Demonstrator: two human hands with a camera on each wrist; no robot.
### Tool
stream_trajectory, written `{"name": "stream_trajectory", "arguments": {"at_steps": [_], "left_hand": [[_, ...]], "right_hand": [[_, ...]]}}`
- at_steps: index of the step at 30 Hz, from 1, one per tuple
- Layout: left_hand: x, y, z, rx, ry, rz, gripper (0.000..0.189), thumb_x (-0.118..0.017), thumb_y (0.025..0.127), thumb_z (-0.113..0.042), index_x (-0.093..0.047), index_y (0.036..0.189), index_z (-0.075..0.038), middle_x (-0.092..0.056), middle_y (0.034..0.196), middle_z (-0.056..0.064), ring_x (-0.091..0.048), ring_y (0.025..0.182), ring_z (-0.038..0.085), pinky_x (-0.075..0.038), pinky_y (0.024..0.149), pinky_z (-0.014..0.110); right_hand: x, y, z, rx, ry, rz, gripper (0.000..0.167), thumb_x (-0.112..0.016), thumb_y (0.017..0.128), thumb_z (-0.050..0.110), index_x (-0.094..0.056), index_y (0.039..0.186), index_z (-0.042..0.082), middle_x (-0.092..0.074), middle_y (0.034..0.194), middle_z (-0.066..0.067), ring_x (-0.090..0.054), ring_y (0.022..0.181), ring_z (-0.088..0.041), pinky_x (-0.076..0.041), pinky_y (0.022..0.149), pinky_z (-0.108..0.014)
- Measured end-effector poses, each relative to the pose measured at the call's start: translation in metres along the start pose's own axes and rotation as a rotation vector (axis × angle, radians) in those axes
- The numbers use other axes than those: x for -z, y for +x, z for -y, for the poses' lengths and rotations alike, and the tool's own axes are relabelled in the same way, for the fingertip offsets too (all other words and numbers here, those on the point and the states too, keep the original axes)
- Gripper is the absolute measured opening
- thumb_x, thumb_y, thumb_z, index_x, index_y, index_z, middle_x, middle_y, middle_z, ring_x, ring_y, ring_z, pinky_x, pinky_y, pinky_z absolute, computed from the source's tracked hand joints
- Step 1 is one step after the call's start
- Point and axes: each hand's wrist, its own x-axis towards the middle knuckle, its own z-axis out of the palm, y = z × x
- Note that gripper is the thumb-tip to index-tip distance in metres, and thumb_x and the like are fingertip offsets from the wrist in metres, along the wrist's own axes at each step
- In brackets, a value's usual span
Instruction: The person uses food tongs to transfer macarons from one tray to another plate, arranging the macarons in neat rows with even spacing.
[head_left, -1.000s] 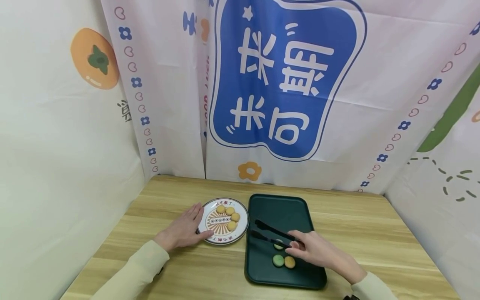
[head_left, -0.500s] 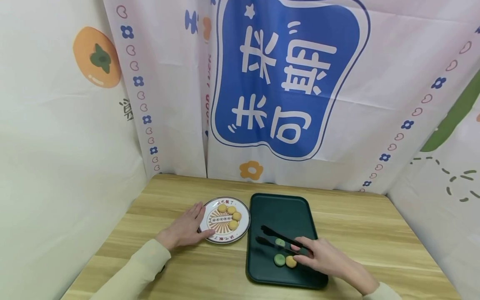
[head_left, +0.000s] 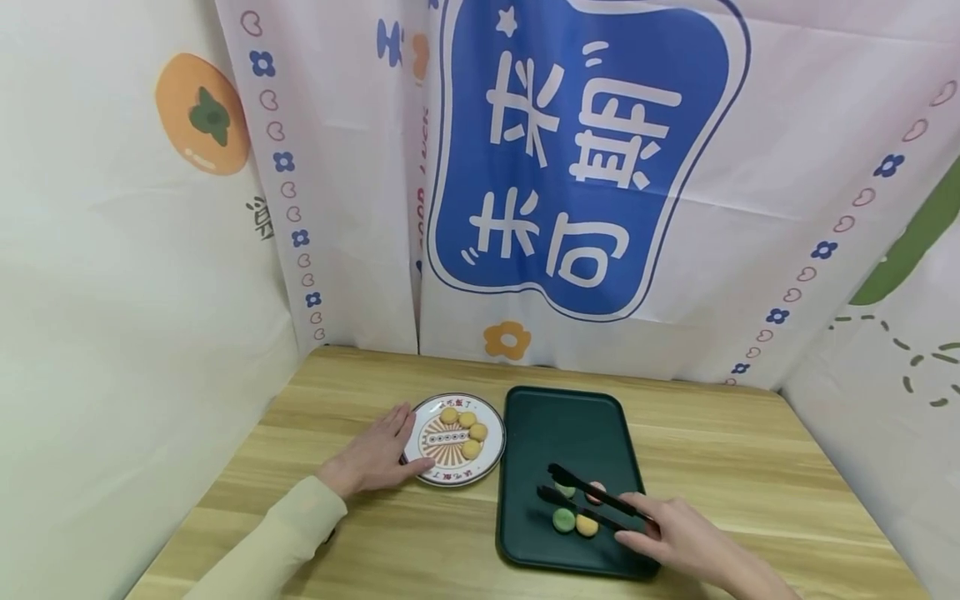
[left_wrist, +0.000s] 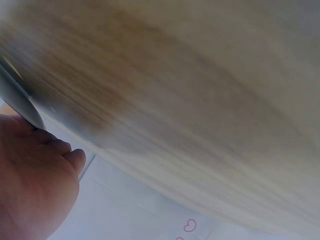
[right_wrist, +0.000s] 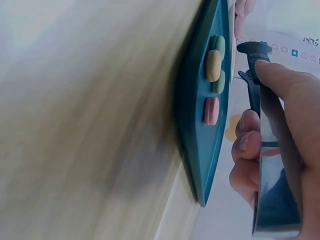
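Observation:
My right hand (head_left: 678, 533) grips black-tipped tongs (head_left: 592, 493) over the green tray (head_left: 562, 425). The tongs' arms stand apart, with nothing pinched between the tips. Below them on the tray lie two green macarons, one near green macaron (head_left: 564, 521) and one partly hidden behind the tongs. Beside these are a yellow macaron (head_left: 587, 526) and a pink macaron (right_wrist: 211, 111). My left hand (head_left: 371, 454) rests against the left rim of a white patterned plate (head_left: 491, 458), fingers extended and thumb at its front edge. Several yellow macarons (head_left: 477, 432) sit on that plate.
Plate and tray stand side by side on a wood-grain table (head_left: 720, 467). A printed cloth (head_left: 360, 250) hangs at the table's back edge, and pale cloth covers both sides.
My right hand has drawn the tongs rightward and toward the front of the tray. The pink macaron, hidden a second ago, now shows. My left hand stays at the plate.

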Motion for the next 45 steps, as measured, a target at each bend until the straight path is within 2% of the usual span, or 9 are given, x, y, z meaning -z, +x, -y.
{"name": "stream_trajectory", "arguments": {"at_steps": [5,12,16,23,28,34,41,45], "left_hand": [[0.001,0.000,0.000,-0.002,-0.002,-0.002,0.102,-0.039,0.092,-0.073,-0.025,0.151,0.009,-0.019,0.160,0.029,-0.020,0.150,0.040,-0.025,0.123,0.049],[0.002,0.001,-0.001,-0.004,0.009,0.005,0.102,-0.039,0.092,-0.074,-0.024,0.151,0.008,-0.019,0.160,0.028,-0.020,0.150,0.039,-0.025,0.123,0.048],[0.002,0.001,-0.001,-0.002,0.007,0.005,0.102,-0.038,0.092,-0.074,-0.024,0.152,0.008,-0.019,0.160,0.028,-0.020,0.150,0.039,-0.024,0.123,0.048],[0.004,0.002,-0.003,-0.012,0.012,-0.004,0.102,-0.038,0.092,-0.073,-0.026,0.151,0.009,-0.020,0.159,0.029,-0.021,0.150,0.040,-0.025,0.122,0.048],[0.003,0.002,-0.003,-0.011,0.009,-0.010,0.102,-0.038,0.092,-0.073,-0.026,0.151,0.009,-0.020,0.160,0.029,-0.021,0.150,0.040,-0.025,0.123,0.048],[0.003,0.001,-0.004,-0.011,0.002,-0.015,0.102,-0.038,0.092,-0.073,-0.026,0.151,0.009,-0.020,0.159,0.028,-0.021,0.150,0.040,-0.025,0.123,0.048],[0.003,-0.001,-0.004,-0.009,0.000,-0.008,0.101,-0.038,0.092,-0.073,-0.026,0.151,0.009,-0.020,0.160,0.029,-0.021,0.150,0.040,-0.025,0.122,0.048],[0.002,-0.001,-0.003,-0.004,0.001,-0.005,0.101,-0.039,0.092,-0.072,-0.026,0.151,0.009,-0.020,0.160,0.029,-0.021,0.150,0.040,-0.025,0.123,0.048]], "right_hand": [[0.000,-0.010,-0.004,0.015,0.021,-0.003,0.048,-0.060,0.095,0.047,-0.062,0.126,0.010,-0.043,0.057,0.019,-0.035,0.046,0.006,-0.033,0.043,-0.014],[0.000,-0.019,-0.009,-0.039,0.063,0.045,0.051,-0.058,0.095,0.049,-0.059,0.129,0.011,-0.046,0.061,0.016,-0.043,0.052,0.003,-0.035,0.046,-0.016],[0.001,-0.025,-0.012,-0.024,0.049,0.033,0.048,-0.059,0.095,0.047,-0.059,0.129,0.012,-0.045,0.061,0.017,-0.042,0.051,0.004,-0.035,0.045,-0.016],[0.003,-0.032,-0.015,-0.068,0.042,0.060,0.055,-0.059,0.095,0.049,-0.058,0.132,0.008,-0.043,0.059,0.018,-0.041,0.049,0.003,-0.031,0.044,-0.016],[0.003,-0.035,-0.017,-0.047,0.057,0.077,0.054,-0.058,0.097,0.045,-0.057,0.132,0.003,-0.047,0.060,0.019,-0.042,0.049,0.004,-0.033,0.045,-0.016],[0.003,-0.040,-0.019,-0.033,0.057,0.080,0.053,-0.058,0.097,0.043,-0.057,0.131,0.002,-0.044,0.060,0.019,-0.039,0.050,0.006,-0.032,0.045,-0.016],[0.004,-0.045,-0.024,0.038,0.091,0.086,0.050,-0.059,0.098,0.036,-0.057,0.131,-0.002,-0.042,0.059,0.022,-0.037,0.049,0.008,-0.031,0.044,-0.013],[0.005,-0.045,-0.027,0.049,0.098,0.090,0.050,-0.059,0.098,0.034,-0.057,0.132,-0.003,-0.042,0.060,0.022,-0.037,0.049,0.008,-0.032,0.044,-0.014]]}}
